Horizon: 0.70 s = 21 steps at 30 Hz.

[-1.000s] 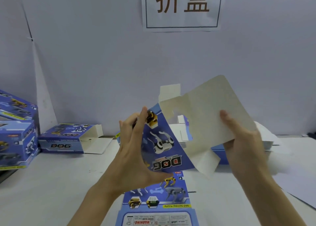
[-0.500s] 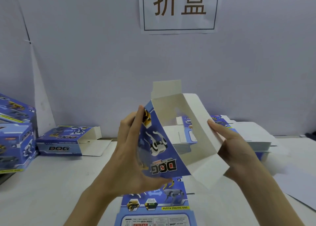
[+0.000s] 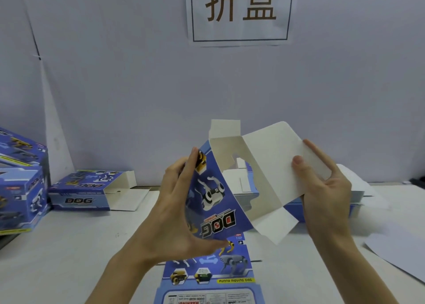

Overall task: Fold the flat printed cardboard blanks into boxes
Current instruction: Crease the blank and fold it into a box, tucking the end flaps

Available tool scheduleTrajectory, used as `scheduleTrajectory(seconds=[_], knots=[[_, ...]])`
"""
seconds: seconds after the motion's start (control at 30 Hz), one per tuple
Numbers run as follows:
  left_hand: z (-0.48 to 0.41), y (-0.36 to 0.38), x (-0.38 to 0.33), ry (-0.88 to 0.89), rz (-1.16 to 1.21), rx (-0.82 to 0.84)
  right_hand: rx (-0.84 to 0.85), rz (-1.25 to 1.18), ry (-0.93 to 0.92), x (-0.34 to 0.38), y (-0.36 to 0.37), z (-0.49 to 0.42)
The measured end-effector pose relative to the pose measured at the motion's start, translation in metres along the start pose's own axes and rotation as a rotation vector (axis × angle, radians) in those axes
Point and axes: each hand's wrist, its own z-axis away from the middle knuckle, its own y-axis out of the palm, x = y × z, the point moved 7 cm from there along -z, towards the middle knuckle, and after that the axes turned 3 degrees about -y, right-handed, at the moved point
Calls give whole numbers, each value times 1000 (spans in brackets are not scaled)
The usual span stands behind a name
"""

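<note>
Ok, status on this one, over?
Left hand grips half-opened blue printed cardboard box. Right hand pinches its white flap. Nothing in the way.

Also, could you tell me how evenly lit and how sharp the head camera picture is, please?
Head view: soft, even light with no glare and only faint shadows on the table; the wall sign is sharp; the left hand on the half-folded box looks slightly blurred; the stacked boxes at the left edge look soft.

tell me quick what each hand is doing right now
left hand: holding the half-folded box by its blue printed side, between thumb and fingers
right hand: pinching the box's white flap, thumb on its inner face
</note>
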Motion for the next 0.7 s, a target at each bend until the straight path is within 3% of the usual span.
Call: scheduleTrajectory(seconds=[0.17,0.37,0.57,0.7], knots=[[1,3,3,-8,-9,-3,67,49,-119,9,3,0],[1,6,0,38,-76,-16,117,-230,169,-1,3,-6],[1,4,-8,133,-294,-27,150,-264,401,-23,7,-3],[0,-4,-2,28,-372,-100,136,-336,455,-28,12,-2]])
